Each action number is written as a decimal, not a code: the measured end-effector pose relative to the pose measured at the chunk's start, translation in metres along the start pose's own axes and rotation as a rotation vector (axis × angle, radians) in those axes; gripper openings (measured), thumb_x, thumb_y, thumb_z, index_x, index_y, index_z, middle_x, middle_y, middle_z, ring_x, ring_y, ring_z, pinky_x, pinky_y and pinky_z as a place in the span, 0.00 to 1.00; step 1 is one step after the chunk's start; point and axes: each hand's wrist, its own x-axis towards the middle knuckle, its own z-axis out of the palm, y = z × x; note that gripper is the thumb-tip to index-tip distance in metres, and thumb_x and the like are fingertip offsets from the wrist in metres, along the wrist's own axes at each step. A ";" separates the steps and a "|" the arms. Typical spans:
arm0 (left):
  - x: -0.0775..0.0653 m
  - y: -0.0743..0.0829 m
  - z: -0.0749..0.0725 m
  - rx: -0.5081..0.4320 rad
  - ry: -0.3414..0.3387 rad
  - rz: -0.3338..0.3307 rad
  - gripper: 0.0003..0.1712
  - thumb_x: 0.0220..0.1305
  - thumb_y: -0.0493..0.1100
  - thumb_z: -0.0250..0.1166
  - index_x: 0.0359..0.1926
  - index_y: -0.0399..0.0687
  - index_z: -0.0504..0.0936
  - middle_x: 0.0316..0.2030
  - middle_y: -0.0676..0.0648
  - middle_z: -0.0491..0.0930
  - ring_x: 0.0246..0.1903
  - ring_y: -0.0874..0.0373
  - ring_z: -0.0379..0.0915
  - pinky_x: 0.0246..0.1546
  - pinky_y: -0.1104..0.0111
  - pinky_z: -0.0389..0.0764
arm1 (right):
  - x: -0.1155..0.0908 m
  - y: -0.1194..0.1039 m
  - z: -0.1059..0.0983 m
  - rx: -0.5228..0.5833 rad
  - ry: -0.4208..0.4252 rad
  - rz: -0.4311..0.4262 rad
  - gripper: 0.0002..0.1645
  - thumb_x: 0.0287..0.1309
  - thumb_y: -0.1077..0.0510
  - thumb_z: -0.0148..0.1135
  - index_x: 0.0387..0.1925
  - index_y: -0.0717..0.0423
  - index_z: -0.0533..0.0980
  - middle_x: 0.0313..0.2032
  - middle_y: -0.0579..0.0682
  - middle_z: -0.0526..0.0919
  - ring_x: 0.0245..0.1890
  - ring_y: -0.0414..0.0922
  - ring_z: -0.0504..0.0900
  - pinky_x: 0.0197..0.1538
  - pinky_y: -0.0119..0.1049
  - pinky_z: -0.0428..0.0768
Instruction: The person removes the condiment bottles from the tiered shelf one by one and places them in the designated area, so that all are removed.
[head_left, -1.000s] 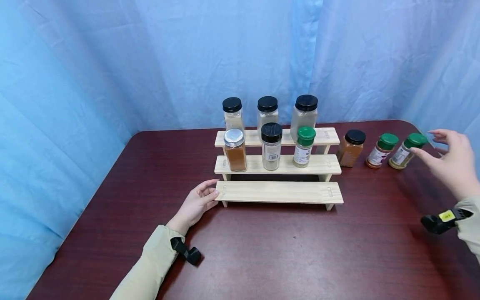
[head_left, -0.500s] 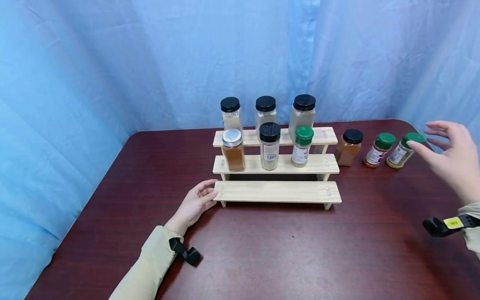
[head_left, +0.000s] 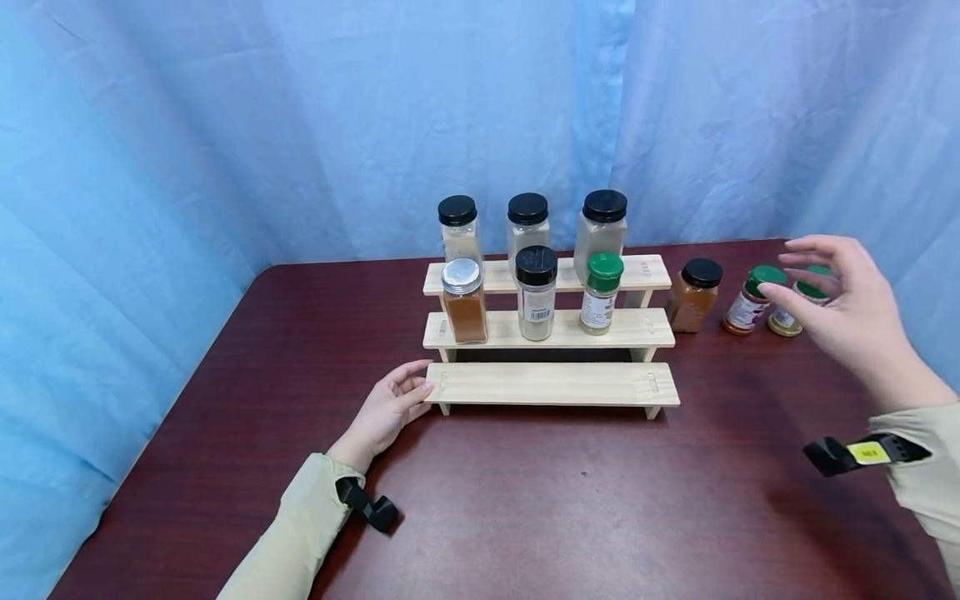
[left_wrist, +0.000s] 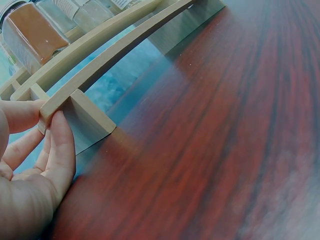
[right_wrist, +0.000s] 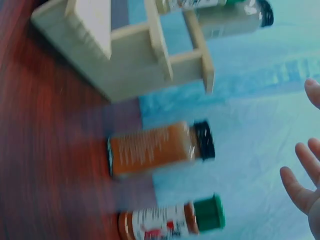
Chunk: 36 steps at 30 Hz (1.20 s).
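A three-tier wooden spice rack (head_left: 555, 385) stands mid-table. My left hand (head_left: 384, 412) pinches the left end of its lowest shelf; in the left wrist view the thumb and a finger close on the board's corner (left_wrist: 54, 102). My right hand (head_left: 851, 312) is held in the air, fingers spread and empty, overlapping the rightmost green-capped jar (head_left: 785, 322) in the head view. Beside that jar are a red-brown spice jar with a green cap (head_left: 747, 312) and an orange-brown spice jar with a black lid (head_left: 692, 305), both upright on the table.
Three black-lidded jars (head_left: 600, 242) line the top shelf. On the middle shelf stand a silver-lidded brown jar (head_left: 465, 315), a black-capped shaker (head_left: 537, 308) and a green-capped jar (head_left: 597, 308). Blue curtain (head_left: 375, 125) hangs behind the dark red table (head_left: 525, 517).
My right hand has moved left, from beside the rightmost green-capped jar to in front of it. The left hand keeps its hold on the rack, and the head view has shifted slightly.
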 end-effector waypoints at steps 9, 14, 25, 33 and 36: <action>0.000 -0.001 -0.001 0.003 -0.002 0.001 0.28 0.67 0.30 0.52 0.67 0.33 0.57 0.32 0.59 0.76 0.32 0.69 0.75 0.35 0.77 0.77 | 0.002 -0.021 0.024 0.184 -0.057 -0.088 0.34 0.52 0.74 0.62 0.60 0.52 0.67 0.52 0.34 0.69 0.49 0.26 0.73 0.46 0.13 0.70; 0.000 0.000 -0.001 0.000 -0.002 -0.001 0.28 0.67 0.30 0.52 0.67 0.33 0.58 0.32 0.58 0.76 0.32 0.69 0.75 0.35 0.77 0.77 | 0.004 -0.030 0.035 0.219 -0.114 -0.072 0.35 0.53 0.73 0.62 0.61 0.48 0.67 0.51 0.33 0.70 0.49 0.25 0.73 0.46 0.13 0.70; 0.001 0.000 -0.001 -0.004 -0.008 0.002 0.27 0.68 0.30 0.51 0.66 0.33 0.57 0.32 0.58 0.76 0.32 0.69 0.75 0.35 0.78 0.77 | 0.009 -0.050 0.061 0.204 -0.205 -0.100 0.35 0.54 0.68 0.65 0.63 0.55 0.65 0.53 0.35 0.70 0.50 0.23 0.71 0.49 0.13 0.69; 0.001 0.000 -0.001 -0.002 -0.007 0.000 0.27 0.68 0.30 0.51 0.67 0.33 0.57 0.32 0.59 0.76 0.31 0.70 0.75 0.35 0.78 0.77 | 0.012 -0.057 0.081 0.206 -0.245 -0.164 0.37 0.50 0.73 0.66 0.63 0.60 0.65 0.54 0.47 0.70 0.53 0.27 0.69 0.53 0.15 0.68; 0.001 0.000 -0.001 0.000 -0.009 -0.003 0.28 0.68 0.30 0.51 0.67 0.33 0.56 0.32 0.59 0.76 0.31 0.70 0.75 0.35 0.78 0.77 | 0.014 -0.060 0.087 0.209 -0.270 -0.157 0.38 0.50 0.71 0.67 0.63 0.59 0.65 0.55 0.51 0.69 0.53 0.28 0.68 0.54 0.16 0.68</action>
